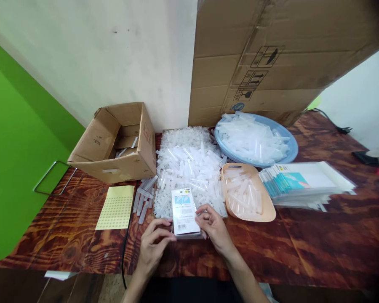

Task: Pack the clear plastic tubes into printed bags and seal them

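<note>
A white printed card (185, 212) with small blue pictures and a barcode lies in front of me, on what looks like a short stack in clear plastic. My left hand (154, 244) grips the left edge near the bottom corner, thumb and fingers pressed close. At the right edge, my right hand (214, 227) pinches the card between thumb and curled fingers. Right behind the card spreads a big heap of translucent plastic tubes (189, 168), and its top end overlaps them. How many pieces are under the card, I cannot tell.
Left stand an open cardboard box (97, 145), a yellow sticker sheet (115, 208) and loose tubes (144, 198). To the right are a peach basket (268, 212) and blue basin (293, 147) of tubes, plus stacked printed bags (322, 176). A large carton (221, 54) rises behind.
</note>
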The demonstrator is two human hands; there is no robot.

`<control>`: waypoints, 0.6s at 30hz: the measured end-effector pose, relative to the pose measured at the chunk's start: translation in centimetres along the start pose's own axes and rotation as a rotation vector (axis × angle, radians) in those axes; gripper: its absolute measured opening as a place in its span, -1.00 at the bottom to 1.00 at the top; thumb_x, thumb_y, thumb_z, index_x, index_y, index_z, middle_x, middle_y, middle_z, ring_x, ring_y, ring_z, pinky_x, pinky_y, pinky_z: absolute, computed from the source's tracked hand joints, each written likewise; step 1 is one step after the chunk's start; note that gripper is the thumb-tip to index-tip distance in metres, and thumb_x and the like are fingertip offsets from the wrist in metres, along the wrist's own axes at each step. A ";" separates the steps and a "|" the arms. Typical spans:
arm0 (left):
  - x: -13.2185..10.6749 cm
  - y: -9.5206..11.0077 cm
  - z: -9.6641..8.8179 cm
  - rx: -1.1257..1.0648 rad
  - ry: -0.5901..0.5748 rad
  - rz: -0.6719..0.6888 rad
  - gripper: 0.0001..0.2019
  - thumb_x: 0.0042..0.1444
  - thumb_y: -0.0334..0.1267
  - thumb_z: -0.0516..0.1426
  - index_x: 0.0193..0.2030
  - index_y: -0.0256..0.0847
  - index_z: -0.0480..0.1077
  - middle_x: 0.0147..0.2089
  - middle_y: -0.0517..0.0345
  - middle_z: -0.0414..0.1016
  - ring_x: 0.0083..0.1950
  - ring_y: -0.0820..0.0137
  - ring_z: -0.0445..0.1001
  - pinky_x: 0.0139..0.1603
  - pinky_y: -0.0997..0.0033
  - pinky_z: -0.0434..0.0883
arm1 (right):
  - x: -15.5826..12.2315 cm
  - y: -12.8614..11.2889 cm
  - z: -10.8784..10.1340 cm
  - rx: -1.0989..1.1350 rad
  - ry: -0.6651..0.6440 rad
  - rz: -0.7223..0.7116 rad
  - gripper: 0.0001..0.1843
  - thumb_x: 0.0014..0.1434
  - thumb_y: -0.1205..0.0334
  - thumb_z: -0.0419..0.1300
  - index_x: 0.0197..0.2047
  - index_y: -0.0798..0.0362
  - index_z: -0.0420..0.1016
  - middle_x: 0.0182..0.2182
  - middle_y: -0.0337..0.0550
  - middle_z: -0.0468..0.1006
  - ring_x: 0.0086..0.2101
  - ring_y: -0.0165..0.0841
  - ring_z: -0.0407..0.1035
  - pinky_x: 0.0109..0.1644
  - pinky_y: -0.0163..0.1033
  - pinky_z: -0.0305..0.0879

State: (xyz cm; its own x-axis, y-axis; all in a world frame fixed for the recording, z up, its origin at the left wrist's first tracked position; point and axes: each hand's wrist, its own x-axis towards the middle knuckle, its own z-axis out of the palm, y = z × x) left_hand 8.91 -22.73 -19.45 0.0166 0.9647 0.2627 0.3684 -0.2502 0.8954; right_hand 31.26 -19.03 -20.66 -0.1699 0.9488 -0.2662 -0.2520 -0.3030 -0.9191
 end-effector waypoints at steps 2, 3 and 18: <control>-0.6 0.1 0.4 -0.018 0.022 -0.139 -0.83 0.16 -0.17 0.31 -0.42 -0.16 0.61 -0.17 0.02 0.53 -0.08 0.21 0.58 0.00 0.21 0.55 | -0.2 0.3 -0.1 -0.017 0.009 -0.014 -0.64 0.15 -0.04 0.37 -0.21 0.03 0.40 -0.58 -0.41 0.37 -0.72 -0.57 0.09 -0.67 -0.46 -0.07; -0.8 0.2 0.6 -0.041 0.024 -0.207 -0.82 0.14 -0.15 0.31 -0.41 -0.17 0.61 -0.16 0.02 0.51 -0.08 0.22 0.57 -0.01 0.23 0.54 | -0.2 0.4 -0.1 -0.020 0.015 -0.018 -0.65 0.16 -0.04 0.36 -0.21 0.03 0.40 -0.58 -0.41 0.36 -0.71 -0.57 0.08 -0.67 -0.46 -0.09; -2.3 1.3 3.3 -0.433 -0.058 -0.710 -0.64 0.12 0.05 0.30 -0.31 -0.26 0.49 -0.37 0.07 0.61 -0.31 0.26 0.61 -0.20 0.34 0.52 | -3.0 0.5 -1.9 -0.088 -0.027 -0.040 -0.71 0.35 0.03 0.19 -0.04 0.07 0.52 -0.48 -0.26 0.46 -0.55 -0.41 0.36 -0.46 -0.30 0.33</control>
State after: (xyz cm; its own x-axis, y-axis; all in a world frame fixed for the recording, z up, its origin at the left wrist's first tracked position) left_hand 12.45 -25.00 -20.09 -0.0325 0.9049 -0.4245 -0.0799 0.4210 0.9035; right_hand 33.46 -21.88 -20.92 -0.1877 0.9567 -0.2222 -0.1749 -0.2552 -0.9509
